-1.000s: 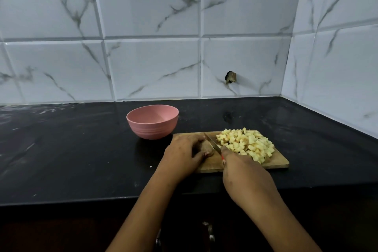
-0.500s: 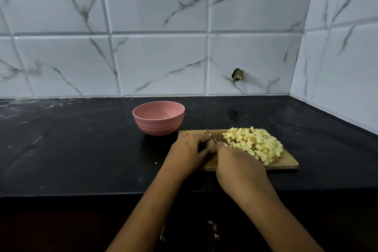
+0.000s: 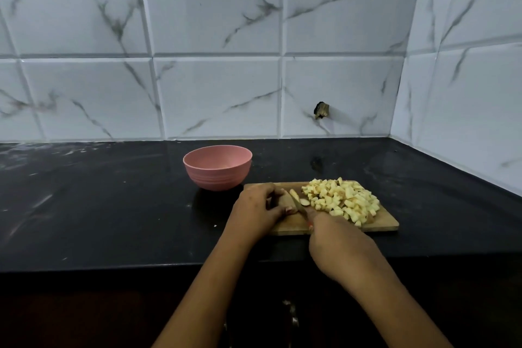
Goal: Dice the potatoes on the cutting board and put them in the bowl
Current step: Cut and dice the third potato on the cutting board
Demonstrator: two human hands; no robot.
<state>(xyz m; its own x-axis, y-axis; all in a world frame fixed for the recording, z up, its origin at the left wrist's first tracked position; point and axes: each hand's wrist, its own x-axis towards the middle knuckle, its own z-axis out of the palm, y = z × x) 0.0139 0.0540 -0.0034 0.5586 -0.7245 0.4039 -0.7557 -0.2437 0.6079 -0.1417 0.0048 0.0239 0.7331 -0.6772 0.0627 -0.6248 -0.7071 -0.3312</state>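
On the black counter (image 3: pixel 113 206) my left hand (image 3: pixel 255 210) holds a potato piece (image 3: pixel 288 200) on the board (image 3: pixel 384 223), my right hand (image 3: pixel 336 243) grips the knife (image 3: pixel 299 205) just beside those fingers (image 3: pixel 285 209), so a slip may cut them.

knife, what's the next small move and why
Probably press the knife down through the potato piece that the left hand holds on the board. The right hand has the blade right at that uncut piece, beside the pile of dice. The bowl looks empty, so cutting likely comes before scooping.
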